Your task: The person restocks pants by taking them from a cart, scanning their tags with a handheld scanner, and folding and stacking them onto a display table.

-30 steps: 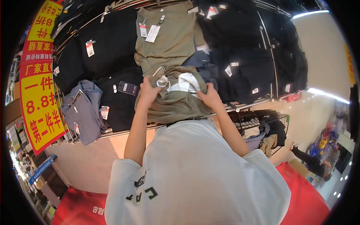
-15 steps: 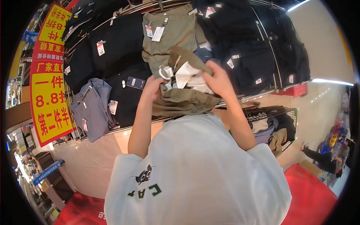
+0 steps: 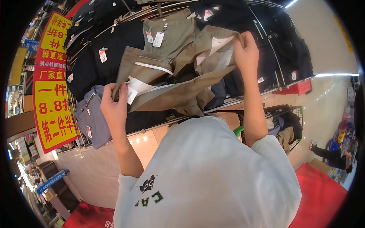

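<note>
A pair of olive-brown trousers (image 3: 178, 95) is stretched wide by its waistband between my two hands. My left hand (image 3: 114, 100) pinches one side of the waist, beside a white inner label. At the other side, my right hand (image 3: 246, 53) grips the waistband with the fingers closed over it. White pocket lining shows inside, and the fly lies partly open. Behind it, another pair of olive trousers (image 3: 173, 30) with white and red tags lies on the display rack. Grey-blue folded trousers (image 3: 93, 117) are near my left forearm.
Dark trousers (image 3: 125, 38) with tags cover the rack on both sides. A red and yellow sign (image 3: 53, 102) stands at the left. To the right is a shopping cart (image 3: 292, 142) holding clothes, and farther off a person (image 3: 330, 157).
Both hands have moved apart, the left one down and leftward, the right one up and rightward. The bunched olive-brown trousers are now spread open between them.
</note>
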Available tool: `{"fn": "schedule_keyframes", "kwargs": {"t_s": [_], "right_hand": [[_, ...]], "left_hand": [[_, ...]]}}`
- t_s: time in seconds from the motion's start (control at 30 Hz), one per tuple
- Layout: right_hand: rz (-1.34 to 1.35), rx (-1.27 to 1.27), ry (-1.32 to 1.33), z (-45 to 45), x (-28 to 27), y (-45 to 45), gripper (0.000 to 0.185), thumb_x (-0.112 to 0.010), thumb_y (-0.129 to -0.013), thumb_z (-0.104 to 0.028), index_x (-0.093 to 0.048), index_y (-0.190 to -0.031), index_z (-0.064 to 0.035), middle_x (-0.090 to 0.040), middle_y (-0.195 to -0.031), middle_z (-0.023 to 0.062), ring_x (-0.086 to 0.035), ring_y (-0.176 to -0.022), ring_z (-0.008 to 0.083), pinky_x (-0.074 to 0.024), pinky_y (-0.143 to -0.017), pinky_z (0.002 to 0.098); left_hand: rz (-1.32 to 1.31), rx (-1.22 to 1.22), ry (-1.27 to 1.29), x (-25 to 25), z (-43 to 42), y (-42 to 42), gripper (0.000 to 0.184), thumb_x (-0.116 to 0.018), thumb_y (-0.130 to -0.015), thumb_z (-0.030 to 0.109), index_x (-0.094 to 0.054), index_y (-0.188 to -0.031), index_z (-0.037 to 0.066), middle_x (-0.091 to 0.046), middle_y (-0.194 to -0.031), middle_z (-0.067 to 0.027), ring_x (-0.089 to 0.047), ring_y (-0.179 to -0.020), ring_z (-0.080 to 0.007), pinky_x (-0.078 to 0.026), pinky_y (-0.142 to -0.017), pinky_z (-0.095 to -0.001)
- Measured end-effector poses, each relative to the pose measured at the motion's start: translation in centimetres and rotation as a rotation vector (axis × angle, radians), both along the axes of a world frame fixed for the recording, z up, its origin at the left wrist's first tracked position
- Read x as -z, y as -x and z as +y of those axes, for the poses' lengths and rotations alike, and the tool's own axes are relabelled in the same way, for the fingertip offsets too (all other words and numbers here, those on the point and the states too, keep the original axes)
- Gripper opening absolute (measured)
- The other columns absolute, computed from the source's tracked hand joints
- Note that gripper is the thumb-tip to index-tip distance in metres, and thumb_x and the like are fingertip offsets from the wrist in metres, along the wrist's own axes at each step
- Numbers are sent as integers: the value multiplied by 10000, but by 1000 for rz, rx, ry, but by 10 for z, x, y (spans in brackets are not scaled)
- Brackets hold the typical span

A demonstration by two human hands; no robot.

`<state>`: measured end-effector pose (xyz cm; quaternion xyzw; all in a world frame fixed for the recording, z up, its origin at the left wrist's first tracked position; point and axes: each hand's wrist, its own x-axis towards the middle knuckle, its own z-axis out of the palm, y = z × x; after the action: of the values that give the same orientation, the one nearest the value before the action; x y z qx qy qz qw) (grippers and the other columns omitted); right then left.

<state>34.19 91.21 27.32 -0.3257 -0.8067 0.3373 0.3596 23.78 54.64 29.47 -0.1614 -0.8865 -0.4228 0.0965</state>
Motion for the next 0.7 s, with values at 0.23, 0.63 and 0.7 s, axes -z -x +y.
{"fn": "schedule_keyframes", "kwargs": {"t_s": [0.23, 0.63, 0.7], "right_hand": [[-36, -479, 21, -33, -9, 3, 178, -608, -822, -122, -567, -990, -81, -645, -816, 157, -613, -744, 383, -496, -657, 402], [-93, -554, -17, -66, -34, 11, 288, -640, -792, -81, -485, -1034, -55, -615, -885, 166, -609, -859, 395, -473, -722, 473], [-38, -454, -128, -58, 7, 14, 326, -654, -792, -104, -466, -1049, -38, -587, -936, 195, -597, -886, 402, -468, -743, 474]], "left_hand": [[-367, 214, 674, 48, -26, 3, 360, -671, -885, 218, -592, -1166, 8, -640, -1089, -224, -620, -1007, -410, -493, -864, -412], [83, 897, 196, -11, 156, 38, 402, -629, -813, 113, -604, -1208, 38, -670, -913, -208, -669, -820, -328, -510, -753, -358], [37, 680, 168, -30, 158, 38, 301, -597, -804, 87, -655, -1092, 21, -660, -837, -218, -667, -740, -312, -505, -698, -345]]}}
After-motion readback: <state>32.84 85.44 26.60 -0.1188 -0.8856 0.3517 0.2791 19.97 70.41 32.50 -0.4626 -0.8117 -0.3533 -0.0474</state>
